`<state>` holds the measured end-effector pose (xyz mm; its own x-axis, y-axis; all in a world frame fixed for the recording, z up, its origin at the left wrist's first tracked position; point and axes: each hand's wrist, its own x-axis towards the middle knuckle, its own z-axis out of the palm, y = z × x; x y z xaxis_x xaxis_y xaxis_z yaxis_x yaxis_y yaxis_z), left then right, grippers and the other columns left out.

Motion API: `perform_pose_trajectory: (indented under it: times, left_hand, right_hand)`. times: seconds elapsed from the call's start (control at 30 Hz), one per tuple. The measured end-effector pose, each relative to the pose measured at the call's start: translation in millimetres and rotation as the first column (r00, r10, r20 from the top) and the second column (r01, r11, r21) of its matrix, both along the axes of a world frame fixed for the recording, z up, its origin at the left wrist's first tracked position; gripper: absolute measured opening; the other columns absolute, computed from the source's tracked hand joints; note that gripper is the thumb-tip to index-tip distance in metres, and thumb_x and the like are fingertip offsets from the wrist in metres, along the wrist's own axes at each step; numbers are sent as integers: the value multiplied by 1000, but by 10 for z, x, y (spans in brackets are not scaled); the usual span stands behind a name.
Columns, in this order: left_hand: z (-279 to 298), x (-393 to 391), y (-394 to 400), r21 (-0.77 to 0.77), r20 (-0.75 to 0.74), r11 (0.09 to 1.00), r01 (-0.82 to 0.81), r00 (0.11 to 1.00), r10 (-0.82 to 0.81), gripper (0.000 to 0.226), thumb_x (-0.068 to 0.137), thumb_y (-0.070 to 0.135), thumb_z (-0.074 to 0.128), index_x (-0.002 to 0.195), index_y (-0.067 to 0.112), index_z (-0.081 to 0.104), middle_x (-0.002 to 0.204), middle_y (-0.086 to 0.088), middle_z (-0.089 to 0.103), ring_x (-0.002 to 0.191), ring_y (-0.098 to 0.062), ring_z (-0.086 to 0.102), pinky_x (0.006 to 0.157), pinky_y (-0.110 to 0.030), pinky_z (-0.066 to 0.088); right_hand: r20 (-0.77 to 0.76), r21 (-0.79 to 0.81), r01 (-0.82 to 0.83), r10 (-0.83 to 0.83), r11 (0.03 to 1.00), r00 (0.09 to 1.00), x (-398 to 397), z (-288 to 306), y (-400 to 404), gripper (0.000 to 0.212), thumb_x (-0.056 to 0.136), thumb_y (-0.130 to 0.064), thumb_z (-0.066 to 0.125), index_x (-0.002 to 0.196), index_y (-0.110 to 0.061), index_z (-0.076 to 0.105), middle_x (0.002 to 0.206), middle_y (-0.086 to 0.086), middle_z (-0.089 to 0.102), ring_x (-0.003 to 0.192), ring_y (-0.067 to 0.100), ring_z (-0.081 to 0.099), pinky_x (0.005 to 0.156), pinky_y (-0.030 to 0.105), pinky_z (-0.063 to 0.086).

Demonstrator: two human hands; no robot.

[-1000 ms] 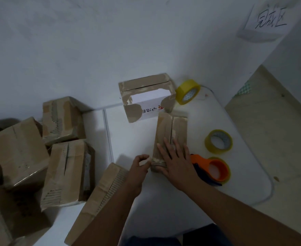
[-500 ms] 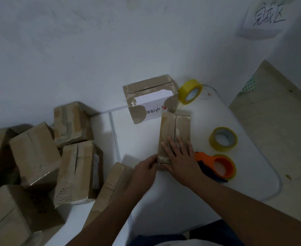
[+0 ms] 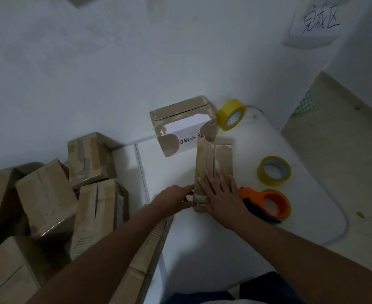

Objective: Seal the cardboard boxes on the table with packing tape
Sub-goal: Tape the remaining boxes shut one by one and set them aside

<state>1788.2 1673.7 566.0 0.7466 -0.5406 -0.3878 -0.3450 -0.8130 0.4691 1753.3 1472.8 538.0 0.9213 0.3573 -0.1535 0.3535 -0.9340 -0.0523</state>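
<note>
Left hand [image 3: 176, 197] now touches box [image 3: 213, 163]; wall sign [image 3: 316, 23] reads 完成区

At the upper right of the frame you have a white paper sign [image 3: 314, 25] on the wall, handwritten in dark marker with the three characters 完成区. Near the centre, the white front face of the cardboard box [image 3: 181, 126] standing against the wall carries a printed line of dark characters beside a small red mark, but it sits upside down to you and is too blurred to read. At the lower left edge, another cardboard box [image 3: 3, 279] shows a dark handwritten stroke you cannot make out.
</note>
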Motion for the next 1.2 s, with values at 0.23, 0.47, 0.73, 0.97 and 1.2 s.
perform_pose_trajectory:
  times: [0.23,0.47,0.73,0.97,1.2]
  left_hand:
    - [77,36,15,133,39,991,10,999,-15,88,88,50,67,157,26,19,155,0,39,112,-19,62,91,-35,52]
    - [184,-69,-4,-54,68,961,-273,959,276,76,95,53,52,156,19,23,165,-3,15,144,-20,35,114,-33,33]
    - [118,-349,-793,251,227,905,-343,930,289,142,41,92,-33,158,19,-3,162,-20,-15,148,-48,-1,118,-57,13]
    - [160,62,-573,320,111,939,-130,989,99,105,88,66,54,157,21,-11,161,-14,-25,147,-49,-13,119,-60,6]
    - [302,488,-148,449,177,884,127,958,-227,90,95,36,59,157,35,-6,163,3,-23,149,-36,-15,118,-66,4]
  right_hand:
    - [-101,9,-21,21,1000,995,2,5,8,76,92,-66,15,150,-18,31,156,13,30,143,38,17,109,57,15]
    - [-313,431,388,-268,815,911,104,509,-147,82,89,-70,11,155,-23,0,162,6,-10,149,28,-6,119,43,5]
    - [-717,624,718,-138,309,683,-289,587,-330,70,101,-38,46,155,-22,5,157,-1,25,142,18,31,106,26,32]
    - [-550,617,670,-382,413,743,-115,425,-681,64,99,-33,51,152,-12,20,157,8,24,142,22,28,114,30,25]
    - [-561,616,703,-428,355,708,100,395,-767,62,99,-32,52,150,-13,24,157,9,23,138,27,36,113,43,34]
